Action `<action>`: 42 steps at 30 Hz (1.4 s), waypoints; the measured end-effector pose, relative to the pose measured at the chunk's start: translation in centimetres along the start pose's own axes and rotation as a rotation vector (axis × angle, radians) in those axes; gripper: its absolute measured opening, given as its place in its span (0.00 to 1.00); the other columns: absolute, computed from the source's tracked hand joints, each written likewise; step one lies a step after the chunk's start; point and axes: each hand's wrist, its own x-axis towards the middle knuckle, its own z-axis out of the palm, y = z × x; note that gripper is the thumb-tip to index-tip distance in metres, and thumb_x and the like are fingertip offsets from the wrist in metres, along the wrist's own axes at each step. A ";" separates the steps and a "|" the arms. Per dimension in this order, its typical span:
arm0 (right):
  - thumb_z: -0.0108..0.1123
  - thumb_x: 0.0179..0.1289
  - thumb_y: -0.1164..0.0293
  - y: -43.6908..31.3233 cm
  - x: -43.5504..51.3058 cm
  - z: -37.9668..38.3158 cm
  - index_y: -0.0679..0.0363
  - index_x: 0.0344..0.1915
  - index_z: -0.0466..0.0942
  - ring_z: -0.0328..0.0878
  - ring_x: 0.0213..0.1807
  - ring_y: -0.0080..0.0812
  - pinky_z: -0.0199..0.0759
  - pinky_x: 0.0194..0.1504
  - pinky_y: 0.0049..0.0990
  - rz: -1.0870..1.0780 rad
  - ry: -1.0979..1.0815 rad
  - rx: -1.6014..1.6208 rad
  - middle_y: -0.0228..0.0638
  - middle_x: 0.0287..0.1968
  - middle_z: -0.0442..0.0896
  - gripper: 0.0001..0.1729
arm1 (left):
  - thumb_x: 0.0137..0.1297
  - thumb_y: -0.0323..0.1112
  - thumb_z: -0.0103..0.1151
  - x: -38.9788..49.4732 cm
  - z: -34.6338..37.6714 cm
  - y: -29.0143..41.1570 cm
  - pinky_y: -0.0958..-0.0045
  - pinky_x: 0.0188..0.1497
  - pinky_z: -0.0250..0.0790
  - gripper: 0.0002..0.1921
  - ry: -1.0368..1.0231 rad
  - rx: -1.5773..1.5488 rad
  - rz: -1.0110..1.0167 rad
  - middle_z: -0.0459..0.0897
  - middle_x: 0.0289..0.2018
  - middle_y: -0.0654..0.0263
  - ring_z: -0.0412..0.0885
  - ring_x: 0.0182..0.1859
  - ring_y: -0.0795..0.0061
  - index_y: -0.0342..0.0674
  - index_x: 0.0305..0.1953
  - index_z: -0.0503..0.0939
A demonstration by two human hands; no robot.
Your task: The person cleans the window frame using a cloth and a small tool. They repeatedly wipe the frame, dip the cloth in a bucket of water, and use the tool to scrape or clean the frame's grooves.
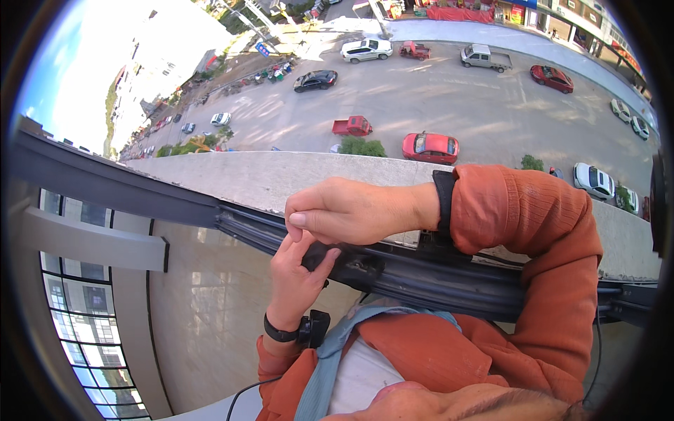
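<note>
My right hand (353, 208) reaches in from the right above the window track (421, 281), with its fingers curled and its thumb against the index finger. Whatever it may pinch is hidden. Just below it is my left hand (297, 281), whose fingertips pass behind the right hand. Between its thumb and fingers shows a dark piece (315, 256); whether it is held or belongs to the frame, I cannot tell. A black strap with a small box-like device (316, 329) circles the left wrist. Another dark band (445, 202) is around the right wrist.
Beyond the track runs a concrete ledge (253, 171), with a street far below holding several vehicles such as a red car (430, 147). A dark frame rail (116, 181) extends left. Inside is a pale tiled floor (210, 316). A thin cable (598, 347) hangs at right.
</note>
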 end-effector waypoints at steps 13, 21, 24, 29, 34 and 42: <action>0.47 0.85 0.65 1.3 -0.4 -2.2 0.63 0.40 0.79 0.68 0.30 0.17 0.67 0.32 0.23 0.056 0.029 0.195 0.26 0.27 0.74 0.18 | 0.61 0.18 0.67 0.3 1.7 -4.4 0.69 0.50 0.73 0.10 0.205 0.027 -0.031 0.79 0.41 0.61 0.80 0.44 0.65 0.35 0.44 0.84; 0.49 0.85 0.65 3.5 -1.0 -1.2 0.65 0.39 0.78 0.70 0.30 0.20 0.69 0.34 0.26 0.047 -0.048 0.169 0.27 0.26 0.74 0.17 | 0.62 0.20 0.64 -0.9 3.6 -4.5 0.63 0.49 0.73 0.10 0.299 0.095 -0.095 0.77 0.41 0.57 0.79 0.44 0.57 0.37 0.43 0.80; 0.50 0.84 0.65 4.1 -0.5 -0.8 0.66 0.39 0.77 0.70 0.30 0.23 0.70 0.35 0.29 -0.017 -0.082 0.064 0.31 0.25 0.74 0.17 | 0.62 0.21 0.64 -1.1 4.4 -4.3 0.60 0.50 0.72 0.09 0.360 0.143 -0.116 0.76 0.41 0.56 0.78 0.44 0.53 0.36 0.43 0.77; 0.52 0.82 0.65 5.5 0.7 0.1 0.66 0.39 0.77 0.73 0.29 0.33 0.72 0.37 0.35 -0.096 -0.101 -0.035 0.39 0.26 0.78 0.16 | 0.63 0.23 0.67 -1.5 5.7 -4.4 0.57 0.50 0.71 0.10 0.463 0.202 -0.113 0.75 0.41 0.55 0.77 0.44 0.50 0.35 0.44 0.77; 0.53 0.79 0.66 7.6 3.6 0.4 0.66 0.39 0.78 0.77 0.32 0.48 0.74 0.41 0.40 -0.287 -0.114 -0.155 0.45 0.29 0.83 0.15 | 0.63 0.26 0.70 -1.5 6.1 -5.5 0.58 0.53 0.74 0.15 0.439 0.249 -0.154 0.80 0.47 0.53 0.81 0.51 0.48 0.34 0.50 0.82; 0.53 0.78 0.67 10.9 4.5 -0.3 0.66 0.39 0.78 0.79 0.35 0.46 0.74 0.42 0.41 -0.260 -0.188 -0.160 0.45 0.30 0.83 0.13 | 0.63 0.27 0.71 -0.8 7.6 -6.8 0.59 0.54 0.77 0.18 0.373 0.239 -0.242 0.84 0.52 0.51 0.84 0.54 0.49 0.35 0.54 0.83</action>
